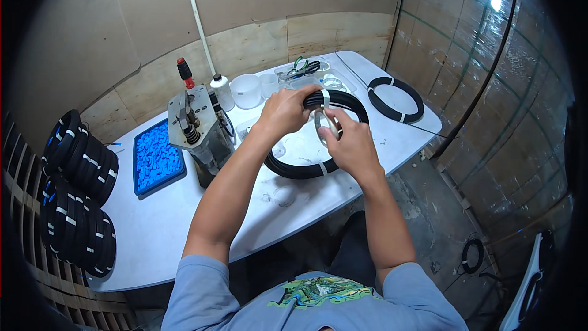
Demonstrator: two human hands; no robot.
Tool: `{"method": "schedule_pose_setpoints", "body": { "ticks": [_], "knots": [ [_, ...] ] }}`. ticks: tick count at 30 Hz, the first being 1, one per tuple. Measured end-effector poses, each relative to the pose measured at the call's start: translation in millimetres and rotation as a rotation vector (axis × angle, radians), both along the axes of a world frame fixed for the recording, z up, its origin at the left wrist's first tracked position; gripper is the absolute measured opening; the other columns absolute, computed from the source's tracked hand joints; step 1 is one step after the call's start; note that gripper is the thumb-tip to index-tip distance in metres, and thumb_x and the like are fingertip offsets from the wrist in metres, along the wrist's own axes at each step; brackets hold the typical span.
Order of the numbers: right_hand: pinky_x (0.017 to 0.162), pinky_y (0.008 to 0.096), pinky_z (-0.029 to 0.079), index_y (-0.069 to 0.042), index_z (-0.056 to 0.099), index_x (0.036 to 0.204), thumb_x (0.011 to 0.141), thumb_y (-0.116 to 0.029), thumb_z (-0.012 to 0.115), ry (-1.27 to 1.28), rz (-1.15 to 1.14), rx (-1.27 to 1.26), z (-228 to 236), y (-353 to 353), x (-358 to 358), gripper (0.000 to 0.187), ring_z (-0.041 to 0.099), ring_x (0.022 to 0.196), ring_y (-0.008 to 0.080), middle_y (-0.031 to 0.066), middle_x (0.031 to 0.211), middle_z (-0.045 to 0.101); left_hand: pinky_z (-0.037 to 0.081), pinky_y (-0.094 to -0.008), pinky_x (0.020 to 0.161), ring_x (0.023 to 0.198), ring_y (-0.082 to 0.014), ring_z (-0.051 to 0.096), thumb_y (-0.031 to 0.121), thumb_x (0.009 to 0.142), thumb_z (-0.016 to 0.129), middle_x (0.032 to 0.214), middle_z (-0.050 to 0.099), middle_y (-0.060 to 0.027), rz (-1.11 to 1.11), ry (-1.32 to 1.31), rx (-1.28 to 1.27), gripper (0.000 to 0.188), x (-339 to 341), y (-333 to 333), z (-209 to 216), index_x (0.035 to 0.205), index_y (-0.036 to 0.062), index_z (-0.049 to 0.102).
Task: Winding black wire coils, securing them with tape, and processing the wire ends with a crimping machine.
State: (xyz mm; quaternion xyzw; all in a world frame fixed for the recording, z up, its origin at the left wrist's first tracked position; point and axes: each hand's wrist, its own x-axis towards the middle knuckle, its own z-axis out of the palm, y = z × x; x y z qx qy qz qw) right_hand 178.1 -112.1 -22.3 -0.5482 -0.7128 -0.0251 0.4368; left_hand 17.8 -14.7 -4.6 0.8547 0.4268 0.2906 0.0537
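Note:
A coil of black cable [293,170] is held tilted over the white table in front of me. My left hand [285,111] is closed around its upper left side. A white tape strip [326,99] wraps the coil's top just right of those fingers, and a second white band [323,168] circles its near side. Inside the ring, my right hand [351,142] grips a roll of tape [320,127], close below the upper strip. The fingers partly hide the roll, and I cannot tell whether the strip is still joined to it.
A metal bench machine [195,124] with a red-and-black knob stands left, beside a tray [160,178] of small blue pieces. Banded cable coils [79,208] pile up far left. Another coil [396,100] lies right. Behind are a bottle [222,93], a tub [246,92] and a tool box [300,73].

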Motion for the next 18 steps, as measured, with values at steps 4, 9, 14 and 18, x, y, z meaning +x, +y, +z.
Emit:
{"method": "schedule_pose_setpoints", "body": {
  "ticks": [4, 9, 14, 18],
  "knots": [
    [0.068, 0.0315, 0.055, -0.003, 0.074, 0.102, 0.091, -0.016, 0.062, 0.494, 0.15, -0.064, -19.2, 14.3, 14.4, 0.02, 0.069, 0.068, 0.0215, 0.0137, 0.081, 0.072, 0.051, -0.0441, 0.064, 0.074, -0.0369, 0.067, 0.02, 0.085, 0.069, 0.078, 0.069, -0.0174, -0.026, -0.063, 0.022, 0.04, -5.1, 5.1, -2.6, 0.125, 0.0234, 0.064],
    [0.09, 0.0363, 0.052, -0.008, 0.065, 0.122, 0.081, -0.016, 0.076, -0.073, 0.144, 0.285, -0.5, 36.7, 58.6, 0.043, 0.064, 0.103, 0.0294, 0.0161, 0.114, 0.066, 0.052, -0.0428, 0.066, 0.074, -0.0361, 0.068, 0.018, 0.085, 0.069, 0.082, 0.07, -0.017, -0.021, -0.054, -0.002, 0.04, -4.4, -2.1, 3.1, 0.124, 0.0204, 0.064],
    [0.093, 0.0403, 0.051, -0.012, 0.058, 0.134, 0.086, -0.02, 0.073, -0.131, 0.378, 0.115, -10.1, 78.8, 67.5, 0.051, 0.062, 0.107, 0.0337, 0.016, 0.118, 0.065, 0.053, -0.0432, 0.07, 0.076, -0.0363, 0.068, 0.018, 0.085, 0.07, 0.086, 0.071, -0.0158, -0.09, -0.062, 0.031, 0.041, -6.0, 6.0, -2.5, 0.125, 0.0188, 0.064],
    [0.091, 0.0425, 0.052, -0.007, 0.056, 0.133, 0.089, -0.013, 0.068, -0.215, 0.37, 0.256, -17.7, 90.3, 64.4, 0.045, 0.062, 0.105, 0.0352, 0.0152, 0.115, 0.066, 0.053, -0.0445, 0.073, 0.082, -0.0386, 0.067, 0.019, 0.086, 0.07, 0.096, 0.069, -0.0163, -0.17, -0.047, 0.205, 0.037, -7.2, 11.6, -4.6, 0.122, 0.0115, 0.063]
  ]
}}
